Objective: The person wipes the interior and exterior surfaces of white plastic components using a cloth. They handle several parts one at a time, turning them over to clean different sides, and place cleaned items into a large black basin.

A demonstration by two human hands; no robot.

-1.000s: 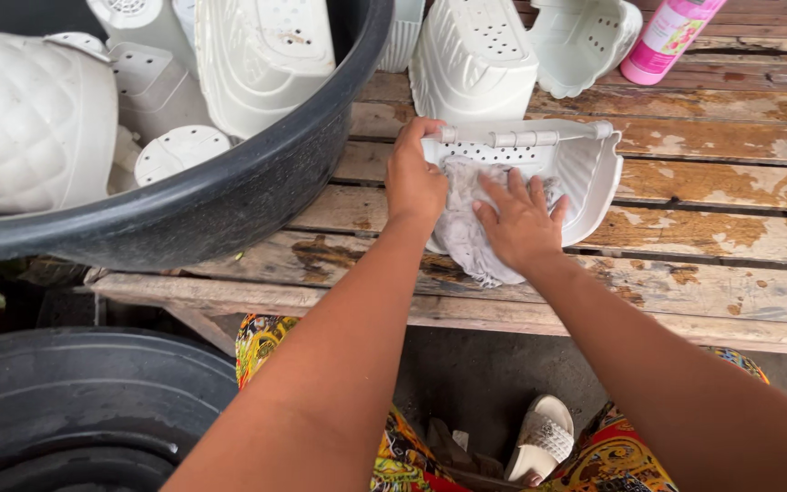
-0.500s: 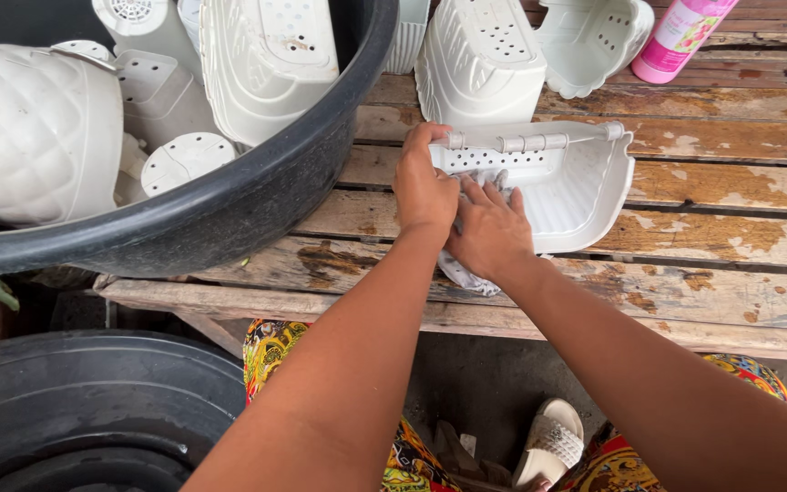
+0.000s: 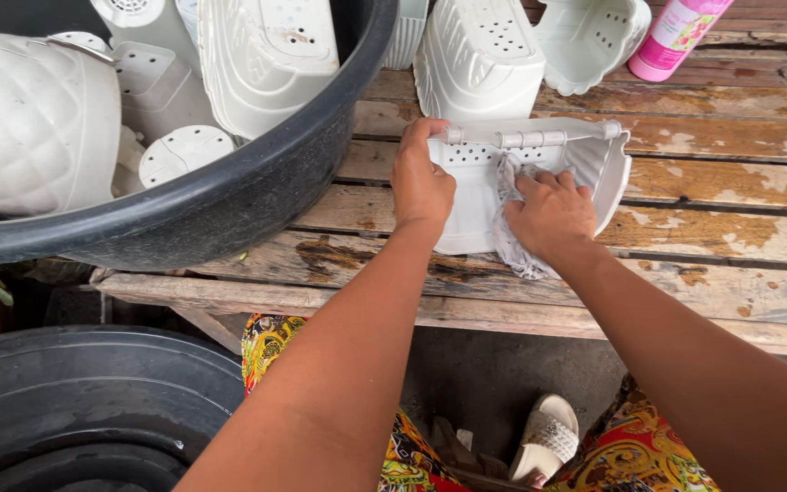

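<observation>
Crowding the white pot, left hand gripping its rim, right hand clutching rag: black tub, upturned pots.

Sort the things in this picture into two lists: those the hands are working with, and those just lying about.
In use:
left hand
right hand
white plastic pot
grey cloth

Lying about:
black tub
pink bottle
upturned white pot
sandal

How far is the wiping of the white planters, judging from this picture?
Looks done: two white planters lie overturned on the wooden bench. In hand: the left hand steadies a white planter while the right hand presses a cloth inside it. Apparently left: several pots in the black tub.
</observation>
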